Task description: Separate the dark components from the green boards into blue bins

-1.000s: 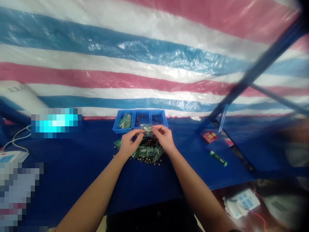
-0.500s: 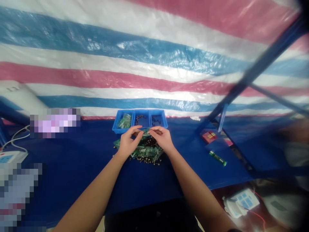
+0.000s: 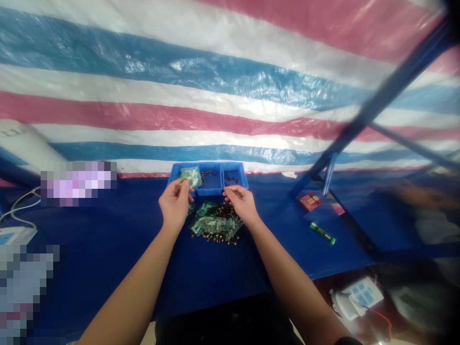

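Note:
My left hand (image 3: 175,205) is closed on a small green circuit board (image 3: 190,176), holding it at the left compartment of the blue three-part tray (image 3: 208,190). To its right, my right hand (image 3: 241,203) hovers with fingers pinched over the far edge of a pile of green circuit boards and small dark parts (image 3: 214,224) on the blue table (image 3: 108,249). What the right fingers hold is too small to make out. The tray's middle and right compartments hold small dark parts.
A red box (image 3: 310,201) and a green marker-like stick (image 3: 322,233) lie to the right on the table. Blue frame bars (image 3: 373,108) slant across the right. A striped tarp (image 3: 215,86) hangs behind. White devices with cables sit at far left (image 3: 14,235) and lower right (image 3: 355,297).
My left hand has moved left and away from the right hand, carrying a green board up to the tray's left compartment. The right hand has stayed over the pile.

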Demonstrator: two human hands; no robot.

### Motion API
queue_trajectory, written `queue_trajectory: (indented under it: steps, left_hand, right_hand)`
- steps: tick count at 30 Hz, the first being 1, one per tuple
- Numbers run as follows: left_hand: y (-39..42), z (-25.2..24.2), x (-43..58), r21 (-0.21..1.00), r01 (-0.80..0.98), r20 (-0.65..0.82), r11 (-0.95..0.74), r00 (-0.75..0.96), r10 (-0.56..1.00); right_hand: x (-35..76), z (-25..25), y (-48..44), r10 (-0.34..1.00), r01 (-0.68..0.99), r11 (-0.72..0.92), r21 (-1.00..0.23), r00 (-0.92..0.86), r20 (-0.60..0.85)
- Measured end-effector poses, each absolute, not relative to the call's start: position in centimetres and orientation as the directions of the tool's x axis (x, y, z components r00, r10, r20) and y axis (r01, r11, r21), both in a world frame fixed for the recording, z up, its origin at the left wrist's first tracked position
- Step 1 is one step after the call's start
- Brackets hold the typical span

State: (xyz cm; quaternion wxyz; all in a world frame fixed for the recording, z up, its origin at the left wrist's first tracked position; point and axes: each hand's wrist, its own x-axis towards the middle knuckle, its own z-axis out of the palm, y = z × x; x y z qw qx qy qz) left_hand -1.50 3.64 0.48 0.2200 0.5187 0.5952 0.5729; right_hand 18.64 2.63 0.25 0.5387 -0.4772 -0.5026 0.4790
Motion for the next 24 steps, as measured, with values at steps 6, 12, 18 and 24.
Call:
queue_trajectory:
  steps: [6,12,18,24]
  left_hand:
    - [4.9,0.9,-4.5,0.724,0.687,0.418,0.051,-0.497,0.761]
    - [4.2,0.4,-2.9,0.693,0.719,0.443,-0.039,-0.382,0.811]
    - [3.7,0.2,-1.7,0.690,0.709,0.463,-0.143,-0.280,0.841]
    - [3.5,0.3,-1.7,0.680,0.707,0.488,-0.194,-0.240,0.839]
  right_hand:
    - [18.9,0.8,1.7,0.954,0.304,0.239,-0.922,-0.251,0.164]
    - [18.9,1.6,1.0,0.769,0.559,0.561,-0.611,-0.624,0.135]
    - [18.8,1.4,0.8,0.749,0.608,0.591,-0.531,-0.658,0.079]
    - [18.2,1.8,0.3,0.738,0.604,0.624,-0.496,-0.664,0.120]
